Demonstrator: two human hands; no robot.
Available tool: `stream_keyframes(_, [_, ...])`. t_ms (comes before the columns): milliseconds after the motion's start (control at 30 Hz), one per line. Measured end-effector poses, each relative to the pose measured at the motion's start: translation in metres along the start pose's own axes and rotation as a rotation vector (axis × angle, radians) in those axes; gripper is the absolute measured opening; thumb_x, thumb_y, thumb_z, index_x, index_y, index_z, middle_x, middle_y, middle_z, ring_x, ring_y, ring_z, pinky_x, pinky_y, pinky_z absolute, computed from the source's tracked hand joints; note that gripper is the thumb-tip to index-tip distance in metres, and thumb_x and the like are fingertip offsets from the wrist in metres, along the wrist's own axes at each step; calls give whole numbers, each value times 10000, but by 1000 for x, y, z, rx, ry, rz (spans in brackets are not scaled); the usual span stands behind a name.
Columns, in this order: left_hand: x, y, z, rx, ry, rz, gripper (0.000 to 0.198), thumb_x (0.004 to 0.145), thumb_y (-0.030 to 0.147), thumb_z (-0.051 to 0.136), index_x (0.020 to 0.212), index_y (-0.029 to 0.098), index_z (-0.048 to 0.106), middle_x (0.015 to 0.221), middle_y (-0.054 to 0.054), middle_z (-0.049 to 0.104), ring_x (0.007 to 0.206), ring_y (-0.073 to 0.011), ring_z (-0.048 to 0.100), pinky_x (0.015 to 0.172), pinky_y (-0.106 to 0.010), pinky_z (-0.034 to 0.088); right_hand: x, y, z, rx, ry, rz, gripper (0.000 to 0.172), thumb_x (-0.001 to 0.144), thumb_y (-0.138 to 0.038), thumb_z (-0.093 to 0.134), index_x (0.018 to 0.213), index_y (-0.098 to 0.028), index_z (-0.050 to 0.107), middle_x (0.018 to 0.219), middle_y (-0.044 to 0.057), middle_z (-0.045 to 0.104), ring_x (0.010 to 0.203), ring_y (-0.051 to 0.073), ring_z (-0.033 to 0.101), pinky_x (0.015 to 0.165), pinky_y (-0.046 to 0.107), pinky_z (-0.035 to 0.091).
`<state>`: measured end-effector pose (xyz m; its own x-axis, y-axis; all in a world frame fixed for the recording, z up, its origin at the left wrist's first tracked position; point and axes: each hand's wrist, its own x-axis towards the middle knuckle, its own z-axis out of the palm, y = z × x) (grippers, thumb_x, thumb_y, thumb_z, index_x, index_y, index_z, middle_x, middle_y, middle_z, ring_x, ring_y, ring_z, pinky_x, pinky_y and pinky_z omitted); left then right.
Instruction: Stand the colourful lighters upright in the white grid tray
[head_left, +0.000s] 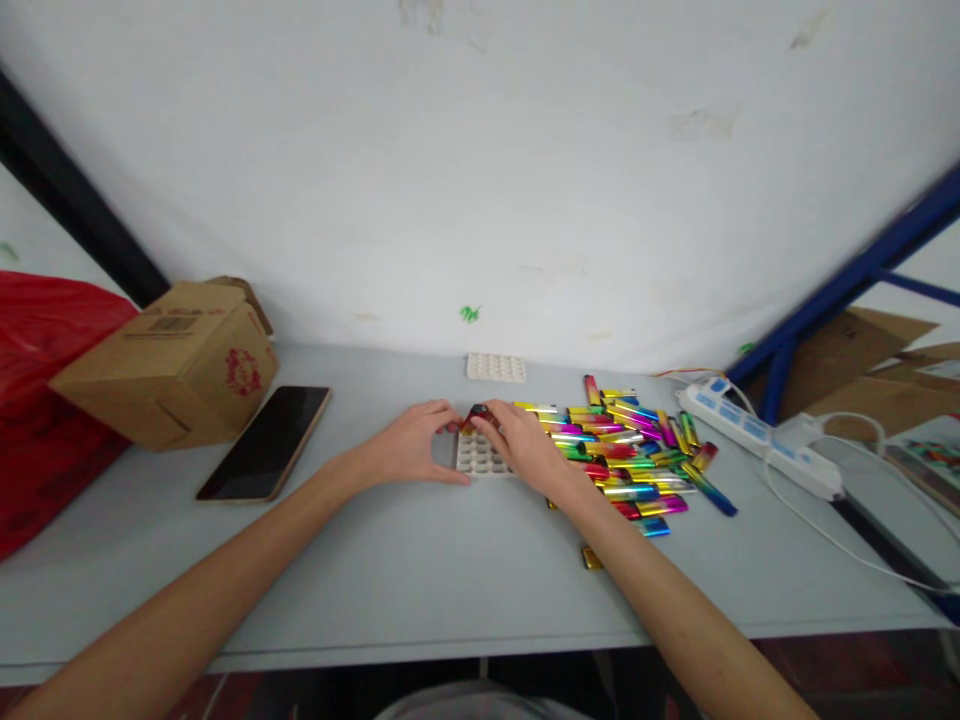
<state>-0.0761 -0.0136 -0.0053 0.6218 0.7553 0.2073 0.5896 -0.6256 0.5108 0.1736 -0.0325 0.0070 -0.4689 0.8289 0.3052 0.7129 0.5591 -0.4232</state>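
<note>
A white tray with rows of holes (pixel 480 456) lies on the table in front of me. My right hand (pixel 525 440) reaches over its right part, fingers closed on a lighter (pixel 478 414) with a dark top and a red-gold body, at the tray's far left corner. My left hand (pixel 417 442) curves around the tray's left side, thumb and fingers spread apart. Its fingertips are close to the lighter, and its thumb rests near the tray's near left corner. Just right of the tray, partly hidden by my right hand, lies a pile of shiny multicoloured lighters (pixel 611 450).
Behind the tray, a second white holed tray (pixel 496 367) lies near the wall. At left are a dark-screened phone (pixel 266 443), a cardboard box (pixel 172 365) and a red bag (pixel 45 400). A white power strip (pixel 761 437) with cables lies at right. A single gold lighter (pixel 592 558) is nearer me.
</note>
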Motion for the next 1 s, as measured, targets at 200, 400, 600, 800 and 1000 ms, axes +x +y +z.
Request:
stream_keyframes(200, [1, -1, 0, 4, -2, 7, 730, 767, 848, 930, 1144, 245, 763, 1153, -73, 750, 1094, -335, 735, 1056, -443, 584, 3, -2, -13, -123, -35, -90, 229, 1223, -375, 663, 1307, -185, 760, 1156, 121, 807, 1072, 256, 760, 1011, 364, 522])
stream_keyframes(400, [0, -1, -1, -17, -9, -8, 752, 754, 839, 943, 1183, 246, 767, 1168, -73, 754, 1094, -331, 743, 1051, -431, 593, -52, 4, -90, 46, 139, -89, 286, 1235, -398, 580, 1146, -232, 795, 1090, 104, 832, 1004, 263, 778, 978, 397, 596])
stream_keyframes(600, [2, -2, 1, -24, -4, -11, 749, 735, 837, 952, 1163, 250, 771, 1141, -66, 741, 1088, -334, 742, 1048, -432, 594, -168, 22, -123, -112, 37, -33, 173, 1161, -361, 682, 1138, -329, 851, 1126, 108, 857, 1077, 316, 843, 974, 467, 710])
stream_keyframes(800, [3, -3, 2, -18, 6, -4, 767, 727, 863, 940, 1160, 253, 772, 1139, -64, 748, 1067, -326, 745, 1026, -426, 598, -229, 30, -90, -289, 55, -55, 272, 1153, -258, 644, 1371, -330, 789, 1232, 120, 838, 1109, 319, 866, 996, 494, 748])
stream_keyframes(1000, [1, -4, 3, -9, 14, -5, 756, 728, 830, 956, 1164, 242, 768, 1166, -75, 756, 1085, -335, 748, 1036, -432, 594, -223, 20, -80, -272, 222, -25, 279, 1191, -305, 594, 1423, -325, 747, 1278, 137, 857, 1160, 348, 859, 988, 510, 730])
